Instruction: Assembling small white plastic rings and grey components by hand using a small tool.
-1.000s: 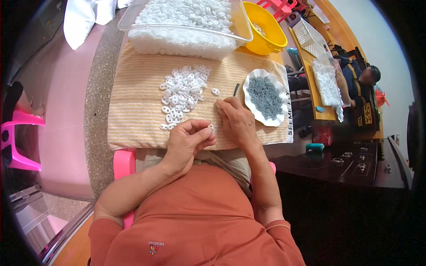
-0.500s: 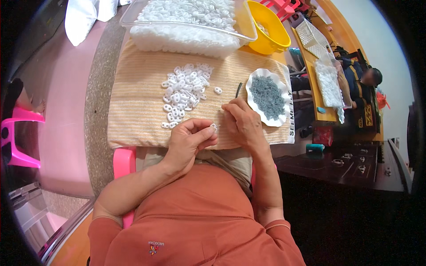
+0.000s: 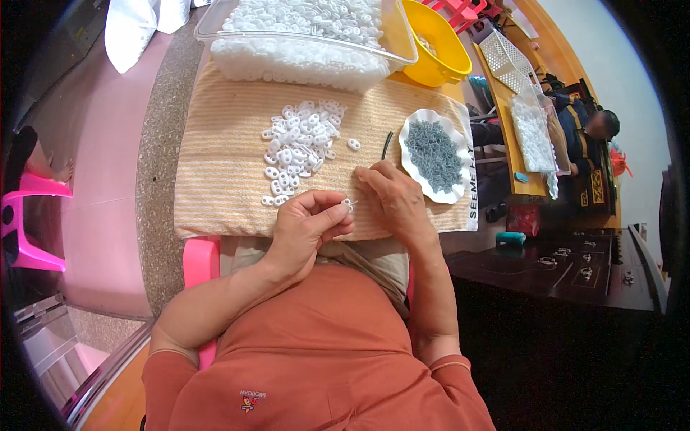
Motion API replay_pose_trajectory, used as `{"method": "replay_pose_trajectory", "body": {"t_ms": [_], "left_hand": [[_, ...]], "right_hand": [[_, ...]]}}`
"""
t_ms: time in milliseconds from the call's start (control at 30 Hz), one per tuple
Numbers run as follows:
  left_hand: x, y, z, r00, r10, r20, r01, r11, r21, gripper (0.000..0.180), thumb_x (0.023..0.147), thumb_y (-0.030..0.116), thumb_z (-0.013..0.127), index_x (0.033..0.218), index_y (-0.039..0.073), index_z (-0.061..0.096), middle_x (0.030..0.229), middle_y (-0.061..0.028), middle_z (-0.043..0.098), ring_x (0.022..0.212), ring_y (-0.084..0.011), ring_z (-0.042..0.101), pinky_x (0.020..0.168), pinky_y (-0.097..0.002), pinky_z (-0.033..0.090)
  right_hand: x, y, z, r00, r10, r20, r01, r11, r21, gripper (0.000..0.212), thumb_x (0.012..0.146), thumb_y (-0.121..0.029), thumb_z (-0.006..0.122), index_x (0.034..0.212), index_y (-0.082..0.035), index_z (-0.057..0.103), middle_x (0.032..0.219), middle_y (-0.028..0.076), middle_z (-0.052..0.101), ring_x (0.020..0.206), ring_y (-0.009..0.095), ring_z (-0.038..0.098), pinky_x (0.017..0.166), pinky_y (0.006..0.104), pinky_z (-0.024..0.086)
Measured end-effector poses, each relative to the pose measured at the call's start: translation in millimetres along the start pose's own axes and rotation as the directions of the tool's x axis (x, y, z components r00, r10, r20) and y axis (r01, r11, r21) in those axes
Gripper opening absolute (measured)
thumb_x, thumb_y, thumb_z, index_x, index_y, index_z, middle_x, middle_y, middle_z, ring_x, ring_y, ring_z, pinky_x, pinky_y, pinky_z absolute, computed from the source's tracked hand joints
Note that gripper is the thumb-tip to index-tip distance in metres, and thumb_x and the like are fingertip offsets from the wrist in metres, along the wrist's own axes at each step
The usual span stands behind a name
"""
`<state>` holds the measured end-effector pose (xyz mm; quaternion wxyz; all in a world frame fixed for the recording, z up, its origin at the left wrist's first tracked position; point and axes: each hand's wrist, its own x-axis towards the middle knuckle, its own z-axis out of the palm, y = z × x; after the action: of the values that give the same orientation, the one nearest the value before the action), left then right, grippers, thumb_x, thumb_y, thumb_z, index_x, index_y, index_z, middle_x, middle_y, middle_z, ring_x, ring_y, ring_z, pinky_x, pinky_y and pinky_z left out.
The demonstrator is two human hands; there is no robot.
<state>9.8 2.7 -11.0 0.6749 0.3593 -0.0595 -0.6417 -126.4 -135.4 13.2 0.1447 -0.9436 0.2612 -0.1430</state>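
Note:
My left hand (image 3: 314,219) pinches a small white two-holed plastic piece (image 3: 348,205) between thumb and forefinger; a thin clear bit sticks out of its right side. A short way to the right, my right hand (image 3: 394,197) rests low over the towel with bent fingers drawn together. Its fingertips are turned down, and whatever they hold is hidden. Beyond my hands lies a loose heap of similar white pieces (image 3: 302,140), with one single piece (image 3: 353,144) apart from it. A short black rod (image 3: 387,145) lies just beyond my right hand, beside a scalloped white dish (image 3: 464,179) of small grey-blue bits (image 3: 433,158).
A striped beige towel (image 3: 223,158) covers the table. At its far side stand a clear tub (image 3: 309,43) full of white pieces and a yellow basin (image 3: 445,65). Another person (image 3: 586,133) sits at a table to the right. A pink stool (image 3: 36,215) stands left.
My right fingertips have shifted slightly to the left and up. My left hand keeps its pinch on the white piece in almost the same place.

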Motion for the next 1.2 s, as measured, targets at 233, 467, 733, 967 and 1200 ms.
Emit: {"method": "replay_pose_trajectory", "body": {"t_ms": [233, 467, 733, 967, 1200], "left_hand": [[0, -1, -1, 1.0, 0.005, -0.01, -0.005, 1.0, 0.002, 0.013, 0.087, 0.005, 0.064, 0.1, 0.001, 0.062, 0.084, -0.0069, 0.065, 0.075, -0.0146, 0.065, 0.072, -0.0289, 0.057], [0, 0, 0, 1.0, 0.003, -0.011, -0.003, 1.0, -0.002, 0.014, 0.087, 0.004, 0.064, 0.1, 0.001, 0.062, 0.085, -0.0072, 0.065, 0.075, -0.0148, 0.065, 0.073, -0.0288, 0.057], [0, 3, 2, 1.0, -0.002, -0.003, 0.002, 1.0, -0.021, 0.015, 0.087, 0.005, 0.064, 0.101, 0.0, 0.061, 0.085, -0.0077, 0.065, 0.075, -0.0153, 0.065, 0.073, -0.0278, 0.057], [1, 3, 0, 1.0, -0.009, -0.003, 0.009, 1.0, -0.018, 0.016, 0.087, 0.005, 0.065, 0.102, 0.0, 0.061, 0.086, -0.0076, 0.065, 0.076, -0.0151, 0.065, 0.073, -0.0278, 0.057], [2, 2, -1, 1.0, -0.013, 0.0, 0.013, 1.0, -0.01, 0.015, 0.088, 0.006, 0.064, 0.101, 0.001, 0.061, 0.088, -0.0069, 0.064, 0.078, -0.0142, 0.065, 0.073, -0.027, 0.057]], "right_hand": [[-2, 3, -2, 0.996, 0.075, 0.056, -0.079, 0.994, 0.074, 0.019, 0.084, -0.009, 0.063, 0.103, -0.005, 0.064, 0.088, 0.012, 0.062, 0.079, 0.032, 0.062, 0.07, 0.0369, 0.05], [-7, 10, -2, 0.98, 0.153, 0.127, -0.197, 0.845, 0.497, 0.028, 0.082, -0.004, 0.069, 0.109, -0.001, 0.062, 0.08, 0.002, 0.058, 0.073, 0.01, 0.055, 0.066, 0.0242, 0.046], [-9, 11, 0, 0.935, 0.18, 0.304, -0.353, 0.522, 0.776, 0.027, 0.086, -0.002, 0.066, 0.113, 0.002, 0.061, 0.088, -0.002, 0.06, 0.08, 0.004, 0.055, 0.071, 0.0194, 0.046], [-11, 15, 3, 0.915, 0.168, 0.366, -0.403, 0.348, 0.847, 0.031, 0.085, 0.0, 0.065, 0.115, 0.004, 0.06, 0.097, 0.004, 0.066, 0.086, 0.008, 0.062, 0.077, 0.0214, 0.051], [-12, 18, 6, 0.915, 0.155, 0.373, -0.404, 0.345, 0.847, 0.03, 0.085, 0.002, 0.064, 0.115, 0.004, 0.06, 0.095, 0.005, 0.067, 0.086, 0.01, 0.064, 0.077, 0.0237, 0.052]]}}
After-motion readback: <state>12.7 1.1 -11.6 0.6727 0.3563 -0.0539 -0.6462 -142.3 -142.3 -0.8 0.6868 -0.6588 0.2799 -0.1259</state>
